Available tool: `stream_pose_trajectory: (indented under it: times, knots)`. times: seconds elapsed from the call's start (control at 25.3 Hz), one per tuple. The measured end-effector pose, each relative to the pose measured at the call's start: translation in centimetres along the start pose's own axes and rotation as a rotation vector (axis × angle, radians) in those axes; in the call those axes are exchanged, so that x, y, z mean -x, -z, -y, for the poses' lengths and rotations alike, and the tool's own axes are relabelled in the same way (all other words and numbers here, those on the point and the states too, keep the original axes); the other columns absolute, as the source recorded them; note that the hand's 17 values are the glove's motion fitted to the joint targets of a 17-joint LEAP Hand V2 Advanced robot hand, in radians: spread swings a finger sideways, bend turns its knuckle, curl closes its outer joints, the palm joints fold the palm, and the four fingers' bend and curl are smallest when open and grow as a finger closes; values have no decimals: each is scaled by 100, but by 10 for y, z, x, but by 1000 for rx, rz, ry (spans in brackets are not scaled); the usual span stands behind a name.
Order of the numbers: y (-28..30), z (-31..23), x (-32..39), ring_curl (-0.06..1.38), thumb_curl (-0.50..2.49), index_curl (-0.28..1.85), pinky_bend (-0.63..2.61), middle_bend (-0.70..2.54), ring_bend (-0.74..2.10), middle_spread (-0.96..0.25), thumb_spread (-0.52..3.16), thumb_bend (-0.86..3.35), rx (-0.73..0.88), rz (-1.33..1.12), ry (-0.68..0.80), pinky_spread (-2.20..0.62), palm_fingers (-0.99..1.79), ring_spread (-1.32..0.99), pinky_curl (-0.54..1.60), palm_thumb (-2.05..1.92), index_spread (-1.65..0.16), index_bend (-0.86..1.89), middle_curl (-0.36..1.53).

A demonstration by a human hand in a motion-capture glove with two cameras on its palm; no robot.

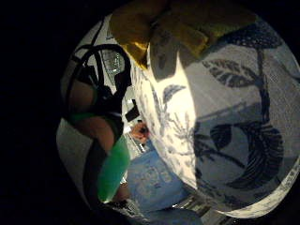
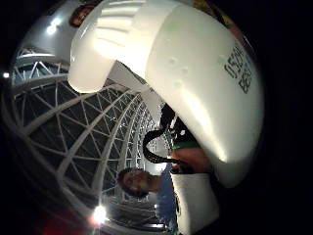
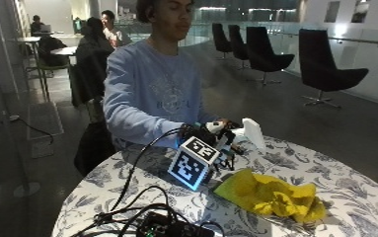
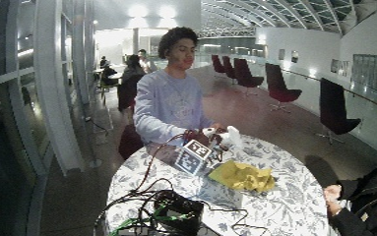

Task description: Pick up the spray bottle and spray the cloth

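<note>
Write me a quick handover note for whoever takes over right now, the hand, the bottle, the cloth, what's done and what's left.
Right hand: grips the white spray bottle, held above the table in front of the person.
Cloth: yellow, crumpled on the floral tablecloth, beside the hand and lower than the bottle.
Done: bottle picked up.
Left: aim the nozzle at the cloth and spray. No spray is visible yet.

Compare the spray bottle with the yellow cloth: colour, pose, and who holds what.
The spray bottle is white and hard-shelled; the yellow cloth is soft and crumpled. The bottle is lifted off the table, gripped in the gloved right hand; the cloth lies flat on the table, untouched by either of the hands. Both sit before the person.
</note>
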State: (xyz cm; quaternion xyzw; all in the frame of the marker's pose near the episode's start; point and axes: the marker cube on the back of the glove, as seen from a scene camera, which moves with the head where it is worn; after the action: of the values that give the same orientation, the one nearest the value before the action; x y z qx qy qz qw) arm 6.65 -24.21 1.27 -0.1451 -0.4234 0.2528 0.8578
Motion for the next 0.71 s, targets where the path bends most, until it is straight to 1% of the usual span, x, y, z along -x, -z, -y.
stream_pose_trajectory:
  times: [0.55,0.71]
  knots:
    - [-6,3,-3,42,50,13,46,38,69,-2,111,-2,20,-1,-25,11,107,2,38,65,-20,6,47]
    - [-10,3,-1,42,49,14,46,37,69,-1,112,-2,14,0,-1,11,107,2,38,65,-20,6,48]
